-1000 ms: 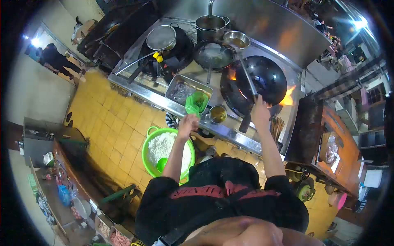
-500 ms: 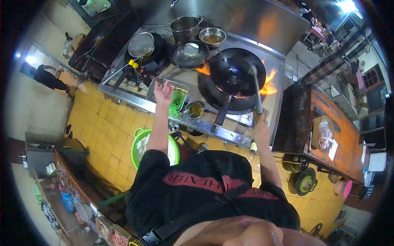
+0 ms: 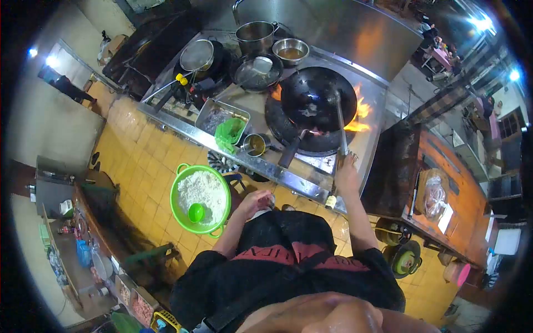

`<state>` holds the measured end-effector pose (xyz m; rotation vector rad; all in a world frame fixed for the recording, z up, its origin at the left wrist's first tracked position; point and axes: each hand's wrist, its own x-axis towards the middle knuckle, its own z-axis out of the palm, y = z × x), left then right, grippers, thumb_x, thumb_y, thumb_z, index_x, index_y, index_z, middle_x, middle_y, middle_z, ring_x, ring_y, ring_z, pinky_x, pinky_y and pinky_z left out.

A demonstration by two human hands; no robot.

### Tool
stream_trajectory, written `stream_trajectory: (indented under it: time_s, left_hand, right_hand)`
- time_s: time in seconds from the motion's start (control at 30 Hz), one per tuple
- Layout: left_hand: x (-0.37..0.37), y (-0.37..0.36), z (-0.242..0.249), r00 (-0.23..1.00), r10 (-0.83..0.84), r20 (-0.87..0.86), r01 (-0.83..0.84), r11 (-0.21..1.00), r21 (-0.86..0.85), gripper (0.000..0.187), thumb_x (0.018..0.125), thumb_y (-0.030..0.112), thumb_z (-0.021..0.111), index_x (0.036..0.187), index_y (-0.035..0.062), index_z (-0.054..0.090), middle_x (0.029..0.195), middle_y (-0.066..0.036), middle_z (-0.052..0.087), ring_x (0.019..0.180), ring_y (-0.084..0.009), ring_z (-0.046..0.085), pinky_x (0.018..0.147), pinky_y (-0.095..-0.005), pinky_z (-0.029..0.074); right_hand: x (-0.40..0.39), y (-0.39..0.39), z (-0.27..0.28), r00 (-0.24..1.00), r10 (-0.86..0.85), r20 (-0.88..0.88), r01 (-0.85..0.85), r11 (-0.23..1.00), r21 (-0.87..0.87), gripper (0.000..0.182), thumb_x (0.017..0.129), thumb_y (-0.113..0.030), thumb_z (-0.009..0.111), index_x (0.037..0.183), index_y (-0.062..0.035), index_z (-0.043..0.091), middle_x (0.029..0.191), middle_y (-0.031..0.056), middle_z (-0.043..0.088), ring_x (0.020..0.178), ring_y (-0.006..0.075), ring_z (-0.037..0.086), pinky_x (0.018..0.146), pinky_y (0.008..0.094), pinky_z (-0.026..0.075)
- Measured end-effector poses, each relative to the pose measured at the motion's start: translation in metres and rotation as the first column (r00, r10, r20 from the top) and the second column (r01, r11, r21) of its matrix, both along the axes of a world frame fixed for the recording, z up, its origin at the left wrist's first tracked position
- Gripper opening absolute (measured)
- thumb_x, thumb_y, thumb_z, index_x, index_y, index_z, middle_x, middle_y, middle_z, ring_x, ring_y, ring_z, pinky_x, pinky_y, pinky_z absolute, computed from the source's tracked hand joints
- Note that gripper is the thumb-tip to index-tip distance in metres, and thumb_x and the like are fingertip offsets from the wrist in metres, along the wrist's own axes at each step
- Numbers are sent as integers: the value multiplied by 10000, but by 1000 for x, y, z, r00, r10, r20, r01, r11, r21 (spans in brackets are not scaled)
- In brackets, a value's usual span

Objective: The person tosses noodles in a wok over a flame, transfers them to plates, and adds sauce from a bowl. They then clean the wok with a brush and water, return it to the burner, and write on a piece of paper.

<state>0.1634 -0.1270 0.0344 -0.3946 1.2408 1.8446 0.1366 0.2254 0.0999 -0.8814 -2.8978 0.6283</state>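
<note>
My right hand [image 3: 347, 173] is closed around the handle of a long metal wok utensil [image 3: 342, 125]; its far end rests inside the black wok [image 3: 317, 97], where its shape is lost against the dark metal. Flames [image 3: 361, 111] rise at the wok's right side, and its own handle [image 3: 291, 151] points toward me. My left hand [image 3: 255, 203] is held low in front of my body, fingers loosely extended with nothing visible in them. Left of it stands a green basin [image 3: 176, 195] of white flour-like powder, with a small green bowl [image 3: 196, 212] lying in it.
On the stove's front edge sit a metal tray [image 3: 206, 114] with a green plastic bag [image 3: 229, 135] and a small pot [image 3: 255, 145]. Behind are a strainer [image 3: 196, 55], a tall pot [image 3: 255, 34] and a steel bowl [image 3: 291, 51]. A wooden table [image 3: 458, 172] stands right.
My left hand has drawn back from the tray and down toward my body. The wok is tilted more toward me, and my right hand still grips the utensil.
</note>
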Motion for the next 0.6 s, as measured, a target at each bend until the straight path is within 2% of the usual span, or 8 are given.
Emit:
stream_trajectory:
  time_s: [0.07, 0.1, 0.17, 0.2, 0.37, 0.47, 0.53, 0.6]
  left_hand:
    - [13, 13, 14, 1000, -9, 28, 11, 999, -52, 302, 886, 333, 609, 1087, 108, 583, 930, -30, 631, 796, -132, 600, 727, -291, 491]
    - [18, 19, 12, 1000, -5, 29, 7, 999, -53, 302, 886, 333, 609, 1087, 108, 583, 930, -30, 631, 796, -132, 600, 727, -291, 491]
    - [21, 28, 4, 997, -83, -8, 81, 989, -121, 311, 880, 322, 613, 1087, 92, 574, 941, -33, 628, 801, -124, 596, 723, -291, 486]
    - [24, 33, 4, 992, -125, -24, 120, 981, -155, 316, 877, 316, 615, 1087, 84, 569, 947, -34, 626, 804, -119, 595, 721, -292, 484]
    - [27, 35, 14, 968, -222, -119, 188, 950, -249, 307, 881, 314, 604, 1071, 76, 569, 933, -31, 628, 774, -115, 596, 689, -274, 480]
    - [27, 28, -11, 967, -210, -142, 164, 946, -278, 296, 878, 318, 610, 1037, 70, 579, 898, -29, 625, 742, -99, 585, 633, -244, 466]
    - [24, 22, -18, 967, -207, -151, 162, 950, -266, 288, 875, 314, 618, 1015, 65, 584, 872, -29, 621, 723, -88, 574, 601, -229, 454]
    - [22, 17, -14, 949, -248, -195, 202, 953, -225, 284, 867, 299, 637, 987, 46, 587, 822, -25, 603, 681, -71, 542, 558, -221, 430]
  right_hand:
    - [14, 7, -18, 940, 335, 56, -329, 939, -98, 489, 820, -145, 525, 1290, -25, 457, 1087, 286, 579, 895, 462, 610, 797, 465, 501]
    - [16, 11, 0, 939, 339, 57, -333, 938, -100, 489, 820, -145, 525, 1290, -25, 457, 1087, 286, 579, 895, 462, 610, 797, 465, 501]
    - [13, 23, 36, 864, 422, -275, -474, 866, -161, 481, 823, -149, 510, 1285, -26, 461, 1006, 285, 608, 904, 462, 608, 808, 460, 499]
    - [3, 26, 37, 898, 374, -232, -399, 914, -71, 464, 826, -126, 509, 1275, -16, 468, 919, 287, 625, 892, 456, 615, 772, 468, 507]
    - [-18, 10, 40, 987, 143, -73, -138, 987, 77, 445, 836, -94, 505, 1269, 1, 472, 878, 300, 621, 857, 438, 629, 699, 477, 521]
    - [12, 13, 25, 990, 137, 44, -138, 990, 25, 446, 832, -111, 515, 1263, -4, 472, 906, 273, 632, 847, 423, 634, 732, 468, 520]
    - [32, 19, 36, 874, 449, -184, -473, 873, -115, 397, 830, -130, 525, 1208, -9, 522, 950, 231, 644, 853, 404, 638, 767, 460, 514]
    - [27, 17, 57, 891, 391, -232, -416, 906, -74, 371, 828, -140, 530, 1176, -13, 551, 983, 215, 644, 862, 387, 640, 773, 457, 512]
